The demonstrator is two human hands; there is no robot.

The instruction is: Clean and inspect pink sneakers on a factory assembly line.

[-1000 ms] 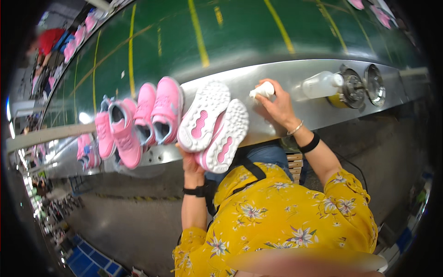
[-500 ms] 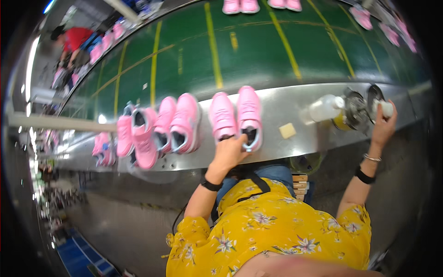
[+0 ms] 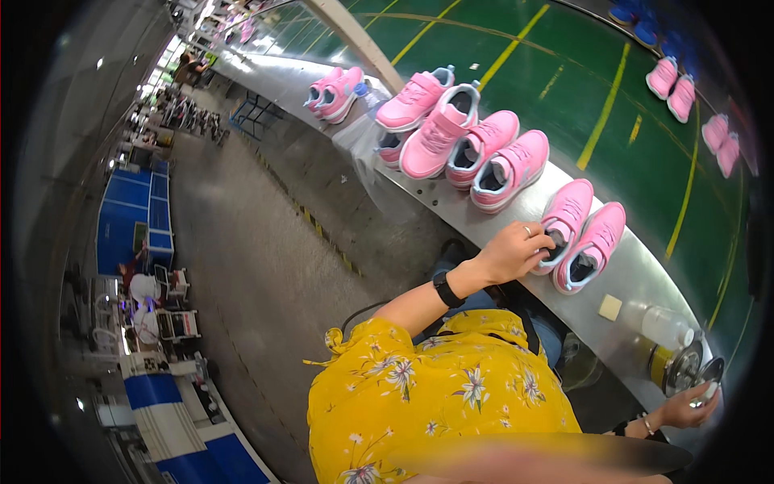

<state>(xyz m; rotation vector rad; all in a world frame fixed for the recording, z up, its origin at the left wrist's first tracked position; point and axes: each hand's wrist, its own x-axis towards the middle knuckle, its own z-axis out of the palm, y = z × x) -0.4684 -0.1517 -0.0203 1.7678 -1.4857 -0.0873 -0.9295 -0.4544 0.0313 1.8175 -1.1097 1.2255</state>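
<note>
Two pink sneakers with pale blue linings stand side by side on the metal bench edge. My left hand (image 3: 516, 252) has its fingers curled at the heel opening of the left sneaker (image 3: 568, 211), pinching its collar. The right sneaker (image 3: 598, 242) stands close beside it, untouched. At the lower right, my right hand (image 3: 689, 407) is closed around a small white wad (image 3: 704, 395), whose exact kind I cannot make out. It is beside a yellow tin with a metal top (image 3: 676, 367) and a dark round lid (image 3: 711, 371).
A translucent white bottle (image 3: 666, 326) lies by the tin. A small cream square pad (image 3: 610, 306) rests on the metal bench (image 3: 641, 278). Several more pink sneakers (image 3: 439, 135) crowd leftward, near a slanted post (image 3: 359, 40). Beyond runs a green belt (image 3: 592, 97) with yellow lines.
My view has swung left, so the bench runs diagonally. My left hand has shifted from between the two sneakers to the left one's heel. My right hand remains by the tin with the white wad.
</note>
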